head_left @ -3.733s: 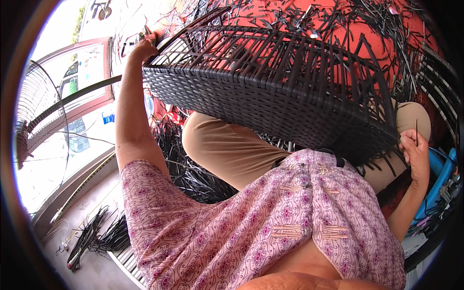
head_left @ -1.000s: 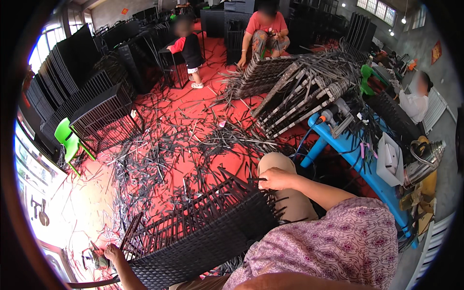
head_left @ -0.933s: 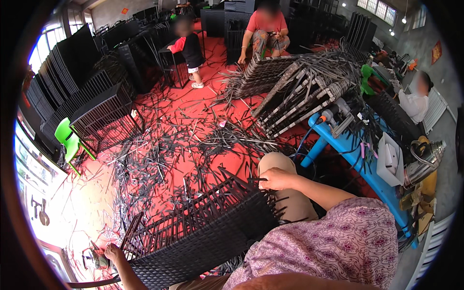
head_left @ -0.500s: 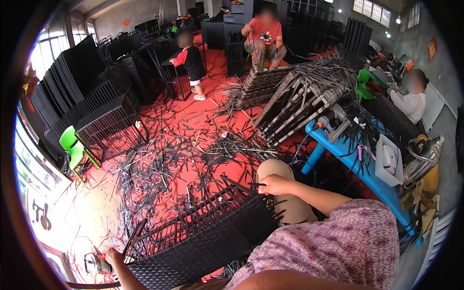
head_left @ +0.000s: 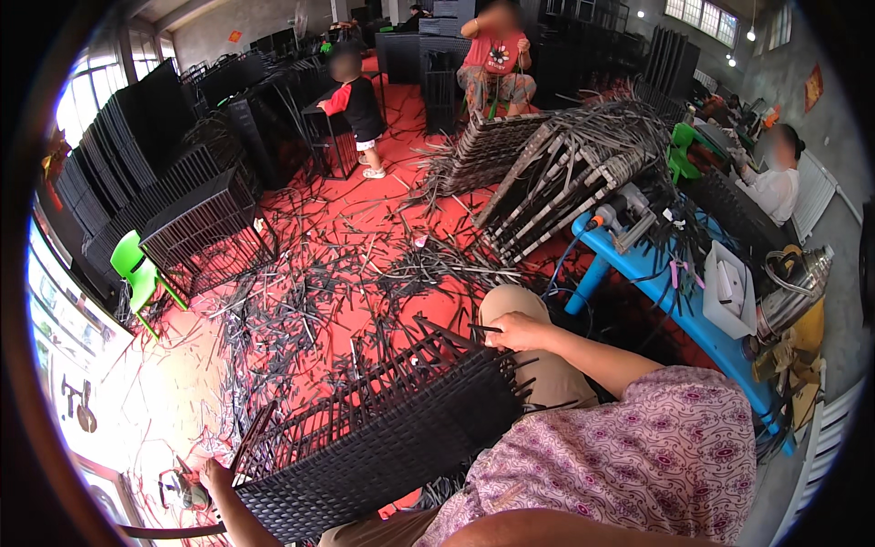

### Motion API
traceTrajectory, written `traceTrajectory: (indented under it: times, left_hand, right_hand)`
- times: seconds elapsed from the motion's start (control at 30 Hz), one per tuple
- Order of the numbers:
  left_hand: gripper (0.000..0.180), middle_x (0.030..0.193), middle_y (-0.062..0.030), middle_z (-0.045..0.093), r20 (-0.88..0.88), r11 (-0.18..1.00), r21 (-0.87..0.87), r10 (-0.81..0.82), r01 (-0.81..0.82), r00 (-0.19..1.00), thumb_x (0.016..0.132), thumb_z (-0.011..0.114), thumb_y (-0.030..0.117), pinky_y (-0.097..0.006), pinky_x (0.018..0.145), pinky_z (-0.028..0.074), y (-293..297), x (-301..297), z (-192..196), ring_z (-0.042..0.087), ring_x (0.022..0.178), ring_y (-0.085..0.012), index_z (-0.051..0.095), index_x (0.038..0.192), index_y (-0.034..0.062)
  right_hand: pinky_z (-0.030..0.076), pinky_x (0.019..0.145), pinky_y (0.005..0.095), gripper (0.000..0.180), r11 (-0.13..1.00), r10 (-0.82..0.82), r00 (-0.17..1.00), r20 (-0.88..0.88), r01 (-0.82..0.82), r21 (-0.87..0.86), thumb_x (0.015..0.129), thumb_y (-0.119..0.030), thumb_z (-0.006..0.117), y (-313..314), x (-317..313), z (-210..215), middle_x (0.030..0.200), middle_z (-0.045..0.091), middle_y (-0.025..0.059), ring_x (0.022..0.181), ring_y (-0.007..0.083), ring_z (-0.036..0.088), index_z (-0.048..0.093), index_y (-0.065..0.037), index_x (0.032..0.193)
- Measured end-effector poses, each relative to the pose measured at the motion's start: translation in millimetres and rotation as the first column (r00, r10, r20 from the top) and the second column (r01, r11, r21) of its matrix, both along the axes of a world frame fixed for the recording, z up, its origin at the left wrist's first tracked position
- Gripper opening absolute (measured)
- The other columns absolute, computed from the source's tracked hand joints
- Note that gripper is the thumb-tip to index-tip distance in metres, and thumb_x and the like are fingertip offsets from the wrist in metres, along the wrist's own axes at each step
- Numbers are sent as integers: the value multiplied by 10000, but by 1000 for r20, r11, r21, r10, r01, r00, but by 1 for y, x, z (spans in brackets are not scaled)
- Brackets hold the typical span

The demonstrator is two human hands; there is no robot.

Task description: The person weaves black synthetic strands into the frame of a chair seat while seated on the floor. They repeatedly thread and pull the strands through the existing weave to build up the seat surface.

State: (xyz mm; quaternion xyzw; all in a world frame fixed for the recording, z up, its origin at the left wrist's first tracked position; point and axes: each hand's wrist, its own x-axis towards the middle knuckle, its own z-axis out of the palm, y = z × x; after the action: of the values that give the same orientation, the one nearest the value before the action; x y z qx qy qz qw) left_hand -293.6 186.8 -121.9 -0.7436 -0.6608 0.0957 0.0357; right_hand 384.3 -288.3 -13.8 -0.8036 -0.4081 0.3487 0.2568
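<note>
Red sign [head_left: 813,87] high on the right wall; white box [head_left: 726,290] on blue bench [head_left: 676,301]

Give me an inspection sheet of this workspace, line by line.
Surface: red floor, much of it strewn with strips.
Job's things: dark woven panel across the lap, loose strip ends sticking up along its top edge.
Clutter: black strip offcuts all over the floor; pile of woven frames.
Hands: right hand pinches a strip at the panel's top edge; left hand grips its lower left corner.
Cables: blue cable hangs from the power tool on the blue bench.
Surroundings: stacked black frames, green chair, other people at work at the back and right.
</note>
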Motion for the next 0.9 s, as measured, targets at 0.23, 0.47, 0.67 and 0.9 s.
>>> traceTrajectory:
  times: [0.23,0.47,0.67,0.9]
  left_hand:
    - [652,1321,-198,535,2,995,-96,39,-38,999,751,689,333,-391,1095,343,7,24,-20,467,1273,-323,514,1272,-17]
    - [686,1165,-246,597,49,997,74,29,-33,998,690,764,495,-420,983,443,-1,12,-11,540,1152,-360,589,1081,-40]
    - [736,1280,-206,568,-79,982,-131,126,-135,989,701,737,489,-388,1023,427,-29,50,52,528,1219,-316,562,1212,-11]
    - [439,1128,-224,642,-27,999,-29,39,-40,999,740,749,269,-431,921,485,-17,33,25,613,1071,-368,631,1060,-6]
  right_hand:
    - [443,511,337,267,999,-34,999,-4,34,-7,879,-274,607,-10,1,7,678,647,51,517,155,558,658,-18,822]
    - [455,537,351,266,1000,-20,999,43,21,-11,880,-281,610,-6,1,4,667,648,53,520,172,570,660,-27,817]
    - [482,627,374,266,999,27,996,89,-29,17,873,-282,604,-4,1,6,683,660,70,630,216,627,658,-30,805]
    - [480,672,410,281,998,-1,996,92,-5,67,863,-295,604,-4,0,10,694,653,117,683,287,638,652,-25,800]
